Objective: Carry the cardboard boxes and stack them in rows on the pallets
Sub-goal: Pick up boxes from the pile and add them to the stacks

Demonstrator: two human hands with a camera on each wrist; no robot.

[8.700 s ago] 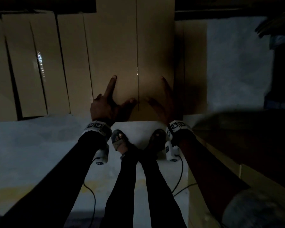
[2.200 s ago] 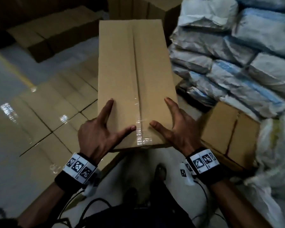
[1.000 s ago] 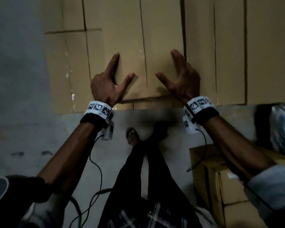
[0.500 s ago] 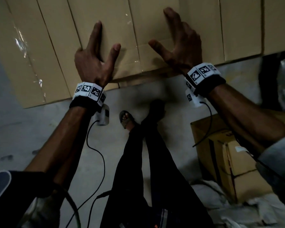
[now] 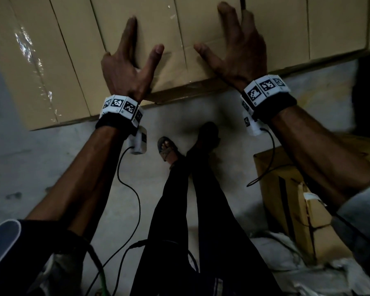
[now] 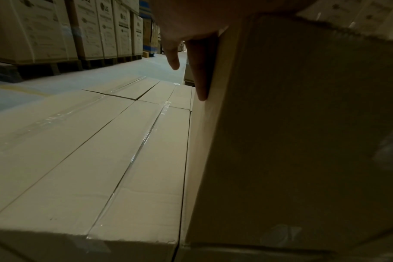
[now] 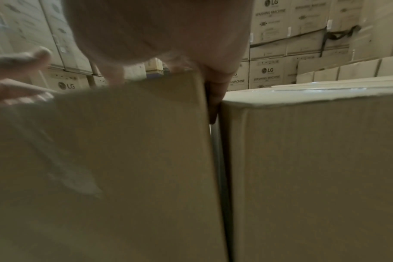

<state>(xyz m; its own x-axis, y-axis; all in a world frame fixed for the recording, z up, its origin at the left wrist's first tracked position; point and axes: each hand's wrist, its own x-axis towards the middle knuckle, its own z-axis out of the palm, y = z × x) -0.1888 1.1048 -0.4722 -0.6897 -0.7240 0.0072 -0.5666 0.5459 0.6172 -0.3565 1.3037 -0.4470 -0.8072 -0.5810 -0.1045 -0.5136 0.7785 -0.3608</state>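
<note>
While a sandalled foot (image 5: 167, 147) stands on the grey concrete floor (image 5: 51, 157) and a spare carton (image 5: 295, 201) waits at the person's right, both hands grasp the near end of a long cardboard box (image 5: 175, 50) at the edge of the stack. Left hand (image 5: 128, 67) and right hand (image 5: 237, 50) clamp the box from opposite sides, thumbs splayed across its taped top, fingers hooked down its flanks; the left wrist view shows left fingers (image 6: 202, 70) flat against the box's side wall (image 6: 303, 133). Its long axis runs straight away from the grip, parallel to the seams of the lower row of boxes (image 6: 101, 150) lying just to its left. On the other side, the right fingers (image 7: 215, 95) are wedged in the narrow gap between the held box and the neighbouring box (image 7: 314, 168), which stands almost touching it. Judging by that squeeze, the next move depends on freeing those fingers as the box settles home. Beyond, printed washing-machine cartons (image 7: 280, 35) line the warehouse.
</note>
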